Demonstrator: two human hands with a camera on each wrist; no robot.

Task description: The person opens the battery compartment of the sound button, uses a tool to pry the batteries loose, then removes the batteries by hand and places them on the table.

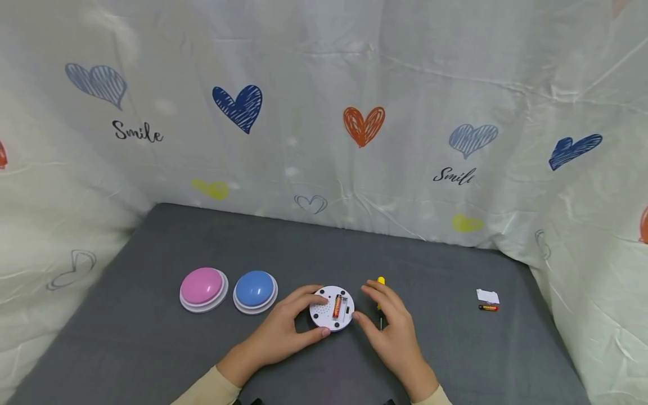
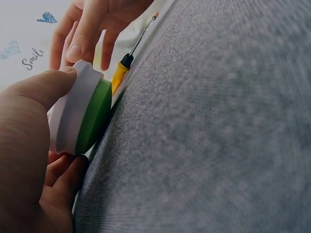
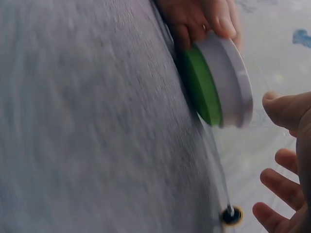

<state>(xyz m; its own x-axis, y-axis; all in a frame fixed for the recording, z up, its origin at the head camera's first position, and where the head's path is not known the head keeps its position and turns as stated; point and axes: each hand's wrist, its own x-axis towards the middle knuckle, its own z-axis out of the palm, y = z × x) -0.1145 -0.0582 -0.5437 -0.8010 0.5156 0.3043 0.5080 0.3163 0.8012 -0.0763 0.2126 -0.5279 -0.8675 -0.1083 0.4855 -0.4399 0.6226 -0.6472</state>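
An upside-down round push-button buzzer (image 1: 320,318) shows its white underside in the head view. One orange-and-black battery (image 1: 337,307) lies in its uncovered compartment, with a bare slot to its right. The buzzer's green dome (image 2: 95,119) faces the grey tabletop in both wrist views. My left hand (image 1: 275,334) grips the white rim, thumb at the near side and fingers round the far side. Just right of the buzzer hovers my right hand (image 1: 397,332), its fingers loosely spread and holding nothing. Its thumb stands apart from the rim in the right wrist view.
Behind my right hand lies a yellow-handled screwdriver (image 1: 381,280), partly hidden. A pink buzzer (image 1: 201,286) and a blue buzzer (image 1: 255,288) stand to the left. Far right are a small white piece (image 1: 487,296) and another battery (image 1: 488,307). A heart-printed curtain (image 1: 304,169) backs the table.
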